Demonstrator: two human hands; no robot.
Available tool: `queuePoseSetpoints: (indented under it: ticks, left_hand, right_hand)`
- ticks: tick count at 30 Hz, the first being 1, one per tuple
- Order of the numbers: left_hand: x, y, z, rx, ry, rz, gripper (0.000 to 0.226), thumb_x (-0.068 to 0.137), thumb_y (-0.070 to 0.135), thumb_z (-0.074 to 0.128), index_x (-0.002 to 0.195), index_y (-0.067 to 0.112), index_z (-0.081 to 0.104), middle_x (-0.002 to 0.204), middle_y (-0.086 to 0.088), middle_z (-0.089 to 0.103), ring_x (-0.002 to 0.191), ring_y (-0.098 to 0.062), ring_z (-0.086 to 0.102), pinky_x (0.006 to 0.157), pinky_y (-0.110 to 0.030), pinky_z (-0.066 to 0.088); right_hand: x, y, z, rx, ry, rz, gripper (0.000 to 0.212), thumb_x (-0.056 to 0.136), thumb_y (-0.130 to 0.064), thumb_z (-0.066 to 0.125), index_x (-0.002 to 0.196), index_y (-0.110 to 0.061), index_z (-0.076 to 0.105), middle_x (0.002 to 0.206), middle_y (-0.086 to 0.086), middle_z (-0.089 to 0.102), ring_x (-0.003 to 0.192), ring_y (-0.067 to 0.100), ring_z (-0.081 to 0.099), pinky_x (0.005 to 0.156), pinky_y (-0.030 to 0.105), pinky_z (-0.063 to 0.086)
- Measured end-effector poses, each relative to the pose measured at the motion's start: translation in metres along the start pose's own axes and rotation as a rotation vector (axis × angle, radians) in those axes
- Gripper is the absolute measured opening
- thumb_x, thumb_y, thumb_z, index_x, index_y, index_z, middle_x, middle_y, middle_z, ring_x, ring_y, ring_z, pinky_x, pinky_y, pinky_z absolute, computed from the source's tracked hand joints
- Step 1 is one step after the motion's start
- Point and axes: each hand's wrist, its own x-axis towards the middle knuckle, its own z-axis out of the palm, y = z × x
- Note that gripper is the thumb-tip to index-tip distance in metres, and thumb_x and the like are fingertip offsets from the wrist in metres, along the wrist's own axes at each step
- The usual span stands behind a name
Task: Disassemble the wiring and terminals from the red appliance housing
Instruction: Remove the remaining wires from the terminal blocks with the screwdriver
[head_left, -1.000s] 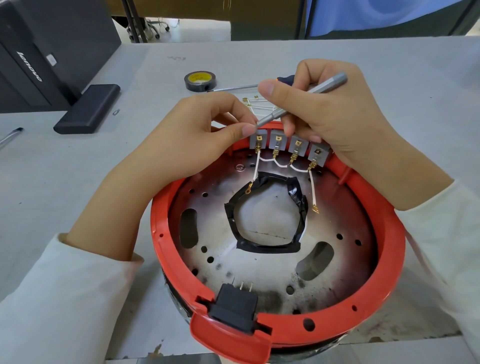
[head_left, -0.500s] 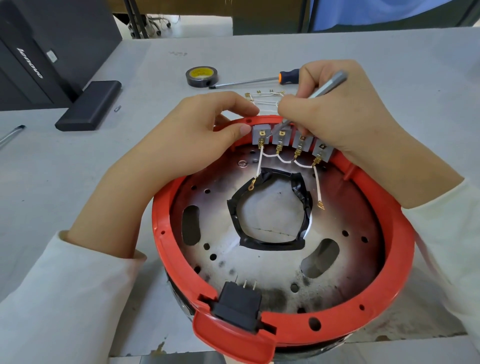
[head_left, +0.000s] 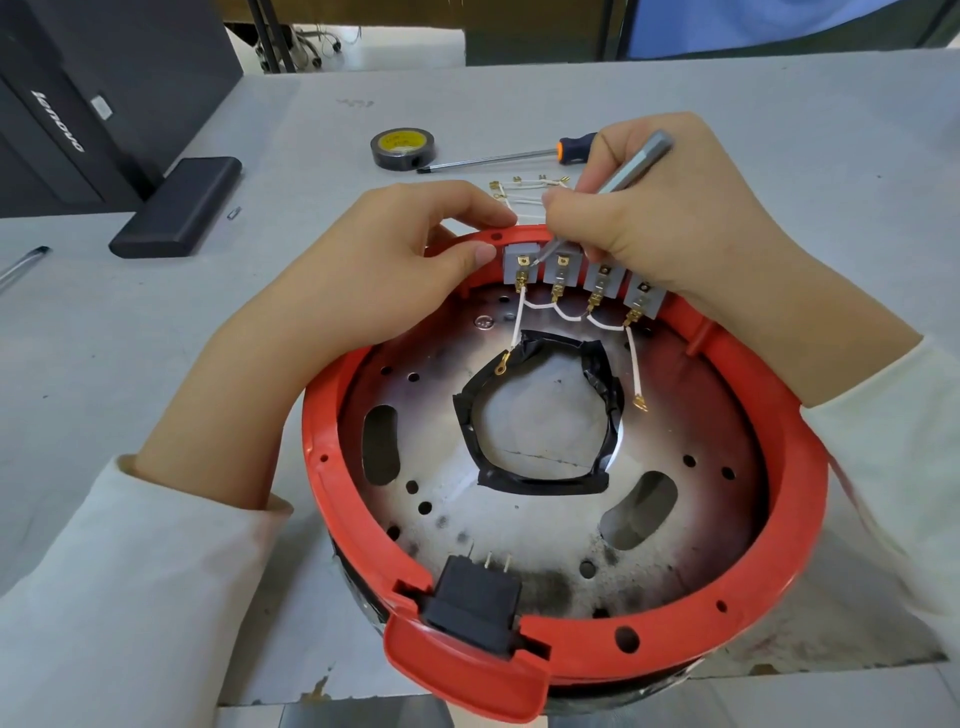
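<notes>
Head camera looks down at the red housing (head_left: 800, 519) on the grey table (head_left: 779, 104). Left hand (head_left: 363, 280) pinches its far rim beside the grey terminals (head_left: 582, 275). Right hand (head_left: 670, 218) grips a silver screwdriver (head_left: 631, 163), tip at the first terminal.

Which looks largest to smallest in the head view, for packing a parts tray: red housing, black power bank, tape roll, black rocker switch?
1. red housing
2. black power bank
3. black rocker switch, though nearness to the camera inflates it
4. tape roll
</notes>
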Motion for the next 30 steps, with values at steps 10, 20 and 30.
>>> queuePoseSetpoints:
  ticks: [10, 20, 30]
  left_hand:
    - [-0.0010, 0.0007, -0.0004, 0.016, 0.002, 0.001, 0.024, 0.094, 0.022, 0.055, 0.111, 0.037, 0.061, 0.086, 0.038, 0.054, 0.090, 0.018, 0.055, 0.073, 0.005, 0.034]
    - [-0.0010, 0.0009, -0.0004, 0.017, -0.001, -0.005, 0.023, 0.094, 0.023, 0.056, 0.110, 0.039, 0.060, 0.088, 0.035, 0.056, 0.087, 0.018, 0.056, 0.074, 0.004, 0.035]
    - [-0.0008, 0.0009, -0.0011, 0.025, -0.006, -0.010, 0.024, 0.094, 0.025, 0.055, 0.112, 0.040, 0.060, 0.087, 0.037, 0.055, 0.090, 0.013, 0.057, 0.073, 0.003, 0.036]
  right_hand:
    - [0.0069, -0.0022, -0.0001, 0.061, -0.032, 0.117, 0.017, 0.077, -0.010, 0.062, 0.062, -0.010, 0.053, 0.034, -0.007, 0.046, 0.029, 0.003, 0.043, 0.036, 0.010, 0.032]
    - [-0.0015, -0.0007, 0.0016, 0.000, 0.057, -0.033, 0.028, 0.079, -0.016, 0.064, 0.058, -0.021, 0.046, 0.055, 0.001, 0.051, 0.044, 0.006, 0.046, 0.044, 0.010, 0.034]
    - [0.0016, -0.0007, 0.0003, 0.069, -0.007, 0.040, 0.024, 0.078, -0.010, 0.063, 0.058, -0.015, 0.051, 0.039, -0.005, 0.050, 0.032, 0.002, 0.042, 0.038, 0.012, 0.032]
